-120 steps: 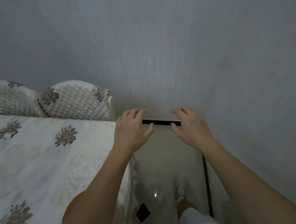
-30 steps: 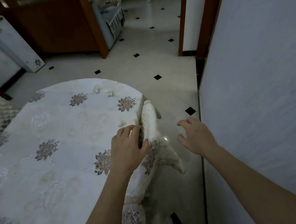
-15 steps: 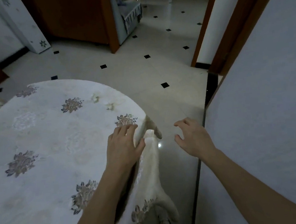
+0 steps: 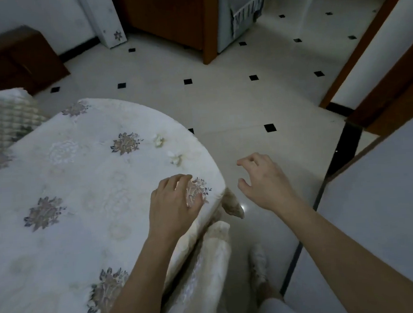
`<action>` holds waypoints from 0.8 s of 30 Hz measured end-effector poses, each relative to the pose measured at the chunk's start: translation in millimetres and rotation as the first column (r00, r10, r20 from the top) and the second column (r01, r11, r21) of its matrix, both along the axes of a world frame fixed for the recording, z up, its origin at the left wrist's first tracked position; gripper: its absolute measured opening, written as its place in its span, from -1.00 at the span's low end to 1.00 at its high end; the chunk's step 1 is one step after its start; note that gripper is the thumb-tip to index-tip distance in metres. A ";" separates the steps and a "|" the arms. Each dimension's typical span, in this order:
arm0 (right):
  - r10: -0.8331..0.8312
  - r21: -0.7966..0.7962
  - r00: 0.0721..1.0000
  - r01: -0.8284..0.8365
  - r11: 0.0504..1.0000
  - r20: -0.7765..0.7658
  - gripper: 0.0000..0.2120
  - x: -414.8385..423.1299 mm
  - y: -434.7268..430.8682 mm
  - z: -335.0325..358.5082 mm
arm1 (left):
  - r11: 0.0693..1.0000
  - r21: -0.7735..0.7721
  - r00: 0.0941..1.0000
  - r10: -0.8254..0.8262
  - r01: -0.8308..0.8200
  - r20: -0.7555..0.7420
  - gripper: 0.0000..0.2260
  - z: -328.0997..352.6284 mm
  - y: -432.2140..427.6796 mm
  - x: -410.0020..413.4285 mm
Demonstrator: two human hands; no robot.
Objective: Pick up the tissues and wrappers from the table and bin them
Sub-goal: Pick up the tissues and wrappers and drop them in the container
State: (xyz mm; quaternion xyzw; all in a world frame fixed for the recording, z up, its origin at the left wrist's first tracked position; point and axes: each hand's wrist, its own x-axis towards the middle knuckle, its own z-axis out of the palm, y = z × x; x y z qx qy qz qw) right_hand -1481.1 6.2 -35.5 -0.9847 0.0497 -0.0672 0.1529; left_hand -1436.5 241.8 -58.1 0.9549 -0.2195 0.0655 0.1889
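Two small crumpled white tissues lie on the table's floral white cloth (image 4: 85, 179) near its far right rim: one tissue (image 4: 159, 140) farther back, the other tissue (image 4: 176, 158) closer to the edge. My left hand (image 4: 173, 202) hovers over the cloth just short of them, fingers curled and apart, holding nothing. My right hand (image 4: 263, 180) is off the table's right edge above the floor, fingers spread and empty. No bin is in view.
A cloth-covered chair back (image 4: 208, 266) stands tucked against the table's near right side. A quilted chair back (image 4: 0, 122) sits at the left. A white wall (image 4: 387, 204) runs close on the right. Tiled floor (image 4: 233, 105) and wooden doorframes lie beyond.
The view swung from a wall to the table, and over the last second I moved forward along its edge. My left hand has moved closer to the tissues; my right stays beside it.
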 end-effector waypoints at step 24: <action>0.771 0.148 0.628 -0.757 0.637 -0.107 -0.59 142.3 95.6 -23.8 | 0.456 0.045 0.452 0.889 -0.889 -0.069 -0.55 -8.4 59.2 -118.2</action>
